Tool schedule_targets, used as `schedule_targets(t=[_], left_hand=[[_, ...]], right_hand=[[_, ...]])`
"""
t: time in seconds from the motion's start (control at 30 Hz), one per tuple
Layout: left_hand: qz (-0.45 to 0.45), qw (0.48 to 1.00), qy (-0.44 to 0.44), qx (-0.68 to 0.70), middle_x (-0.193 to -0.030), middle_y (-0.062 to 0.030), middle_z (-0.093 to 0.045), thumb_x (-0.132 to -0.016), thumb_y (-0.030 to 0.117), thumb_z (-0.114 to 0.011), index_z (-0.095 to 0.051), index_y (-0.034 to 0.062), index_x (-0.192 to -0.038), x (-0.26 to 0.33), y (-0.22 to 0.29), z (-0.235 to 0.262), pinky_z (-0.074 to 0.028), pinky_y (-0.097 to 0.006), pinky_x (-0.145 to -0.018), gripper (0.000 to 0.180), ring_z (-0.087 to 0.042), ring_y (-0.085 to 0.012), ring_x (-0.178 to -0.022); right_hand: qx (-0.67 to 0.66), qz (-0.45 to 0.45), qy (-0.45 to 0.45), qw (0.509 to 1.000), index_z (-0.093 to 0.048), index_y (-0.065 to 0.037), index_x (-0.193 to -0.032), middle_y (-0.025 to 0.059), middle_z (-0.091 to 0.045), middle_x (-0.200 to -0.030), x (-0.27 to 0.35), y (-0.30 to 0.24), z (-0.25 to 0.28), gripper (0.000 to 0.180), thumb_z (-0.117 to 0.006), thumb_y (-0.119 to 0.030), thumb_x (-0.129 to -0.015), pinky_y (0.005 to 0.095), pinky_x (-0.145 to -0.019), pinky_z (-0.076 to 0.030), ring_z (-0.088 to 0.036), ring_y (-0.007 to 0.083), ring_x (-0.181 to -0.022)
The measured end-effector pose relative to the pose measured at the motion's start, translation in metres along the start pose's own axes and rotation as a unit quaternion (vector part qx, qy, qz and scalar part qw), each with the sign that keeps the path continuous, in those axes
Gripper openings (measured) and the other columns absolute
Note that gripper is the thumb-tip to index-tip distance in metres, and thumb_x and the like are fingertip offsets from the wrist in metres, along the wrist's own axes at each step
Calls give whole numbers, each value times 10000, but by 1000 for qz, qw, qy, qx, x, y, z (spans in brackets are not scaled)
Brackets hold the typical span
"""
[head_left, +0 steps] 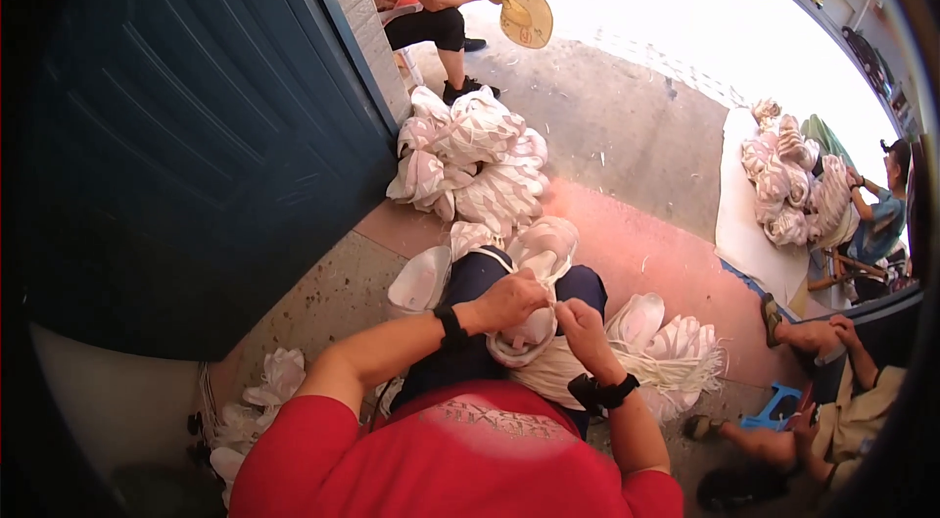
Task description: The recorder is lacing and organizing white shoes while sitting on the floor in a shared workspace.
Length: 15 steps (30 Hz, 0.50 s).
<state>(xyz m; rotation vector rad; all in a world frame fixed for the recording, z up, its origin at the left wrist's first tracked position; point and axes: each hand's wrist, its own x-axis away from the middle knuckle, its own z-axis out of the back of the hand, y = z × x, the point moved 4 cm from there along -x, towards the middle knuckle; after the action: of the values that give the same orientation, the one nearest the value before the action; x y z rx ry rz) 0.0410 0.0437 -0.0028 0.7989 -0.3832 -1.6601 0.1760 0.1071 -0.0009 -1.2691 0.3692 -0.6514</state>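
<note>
A pale pink and white shoe upper (pixel 544 240) rests across my lap, its toe pointing away from me. My left hand (pixel 513 302) is closed over its middle, pinching a white shoelace (pixel 495 256) that loops out at the left. Just to the right, my right hand (pixel 586 330) is closed too, with its fingers pinched at the lacing; the lace end between them is too small to make out well. A thick bundle of loose white laces (pixel 550 373) lies over my right thigh. More uppers (pixel 638 320) sit beside my right leg.
A large heap of uppers (pixel 480 146) stands ahead, near the dark blue door (pixel 196 117). Someone there holds a straw fan (pixel 522 11). At the right, a person works by another heap (pixel 783 180) on a white sheet (pixel 734 224); another sits near a blue stool (pixel 774 407).
</note>
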Motion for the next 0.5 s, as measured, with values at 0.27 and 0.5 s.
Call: schedule_targets(t=[0.27, 0.5], left_hand=[[221, 929, 12, 296, -668, -8, -584, -840, 155, -581, -613, -18, -917, -44, 39, 34, -415, -197, -547, 193, -512, -35, -605], [302, 909, 71, 279, -635, 37, -521, -863, 177, -558, -619, -17, -902, -20, 15, 25, -350, -185, -488, 207, -424, -19, -556]], right_hand=[[-408, -87, 103, 903, -554, -7, -1037, -26, -505, -710, -26, -5, 21, 241, -486, -199, -907, 180, -546, -385, -463, 50, -628], [-380, -53, 71, 921, -591, -8, -1067, -8, -587, -851, -28, -3, 1, 282, -554, -209, -874, 188, -660, -391, -483, 40, -724]])
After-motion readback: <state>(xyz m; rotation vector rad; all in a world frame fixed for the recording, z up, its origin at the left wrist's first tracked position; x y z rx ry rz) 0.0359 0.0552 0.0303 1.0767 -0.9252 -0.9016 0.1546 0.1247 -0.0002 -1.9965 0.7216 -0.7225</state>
